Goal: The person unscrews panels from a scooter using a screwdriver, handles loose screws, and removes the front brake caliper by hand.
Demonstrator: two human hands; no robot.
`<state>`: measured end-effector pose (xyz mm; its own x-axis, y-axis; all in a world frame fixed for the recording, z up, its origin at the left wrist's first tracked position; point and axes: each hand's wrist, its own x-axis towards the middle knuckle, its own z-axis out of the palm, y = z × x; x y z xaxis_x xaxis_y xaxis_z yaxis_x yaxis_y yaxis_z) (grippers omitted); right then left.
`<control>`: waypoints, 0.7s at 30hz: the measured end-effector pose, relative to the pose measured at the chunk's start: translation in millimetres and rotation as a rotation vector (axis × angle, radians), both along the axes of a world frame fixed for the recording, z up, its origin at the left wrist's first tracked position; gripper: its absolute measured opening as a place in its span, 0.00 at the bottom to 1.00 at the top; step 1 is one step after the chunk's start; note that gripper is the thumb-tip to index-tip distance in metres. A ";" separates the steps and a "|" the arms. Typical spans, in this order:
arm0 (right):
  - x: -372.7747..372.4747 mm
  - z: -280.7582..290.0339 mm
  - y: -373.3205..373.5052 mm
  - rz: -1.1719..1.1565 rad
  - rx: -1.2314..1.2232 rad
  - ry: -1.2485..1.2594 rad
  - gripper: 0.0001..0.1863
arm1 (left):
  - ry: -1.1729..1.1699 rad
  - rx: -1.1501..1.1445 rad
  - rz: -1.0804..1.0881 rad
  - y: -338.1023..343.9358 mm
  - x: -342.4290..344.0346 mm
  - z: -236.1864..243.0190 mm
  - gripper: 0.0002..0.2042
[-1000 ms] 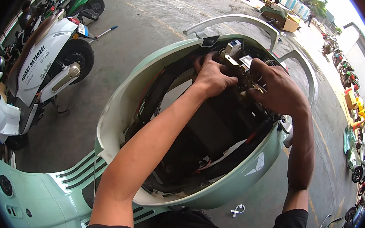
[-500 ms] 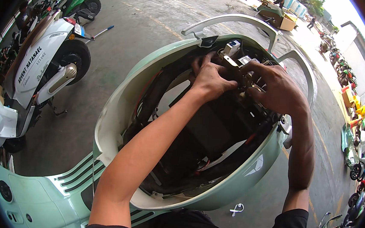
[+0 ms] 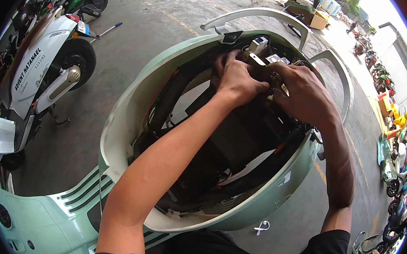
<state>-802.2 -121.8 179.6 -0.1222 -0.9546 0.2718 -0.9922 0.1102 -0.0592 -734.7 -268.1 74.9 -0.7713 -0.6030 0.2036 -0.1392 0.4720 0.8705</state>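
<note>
I am bent over the open rear body of a mint-green scooter (image 3: pixel 275 180), whose dark frame and cavity show inside. At its far end, my left hand (image 3: pixel 238 82) curls its fingers in among dark parts; what they hold is hidden. Just right of it, my right hand (image 3: pixel 302 92) has thumb and forefinger closed round a small metal fitting (image 3: pixel 274 80). Beyond both hands are a pale metal bracket (image 3: pixel 255 59) and a small white boxy component (image 3: pixel 258 44). The silver grab rail (image 3: pixel 253 14) arches over the rim.
A white scooter (image 3: pixel 42 81) stands at left beside a blue-handled pole (image 3: pixel 108 30). Rows of scooters (image 3: pixel 397 156) line the right. Cardboard boxes (image 3: pixel 319 20) and distant people (image 3: pixel 352 26) are at the back. A white looped strap (image 3: pixel 261 227) lies on the floor.
The view has shifted a little, so the scene sits higher and further left. My right hand's fingers have moved slightly around the metal parts; my left hand stays in much the same place.
</note>
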 end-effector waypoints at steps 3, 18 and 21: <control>-0.3 -2.1 -0.3 -0.026 0.020 -0.009 0.20 | 0.043 -0.079 0.107 10.2 1.8 3.6 0.23; 3.6 -2.0 0.7 -0.063 0.031 0.018 0.17 | 0.156 -0.004 0.194 5.6 2.4 -4.7 0.23; 5.7 1.8 -1.6 -0.088 0.053 -0.016 0.17 | 0.158 -0.015 0.186 -1.3 2.6 -6.3 0.21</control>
<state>-796.5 -123.4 181.4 -0.2099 -0.9529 0.2188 -0.9775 0.1999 -0.0673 -732.1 -269.4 68.6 -0.6050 -0.7277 0.3231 -0.0879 0.4643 0.8813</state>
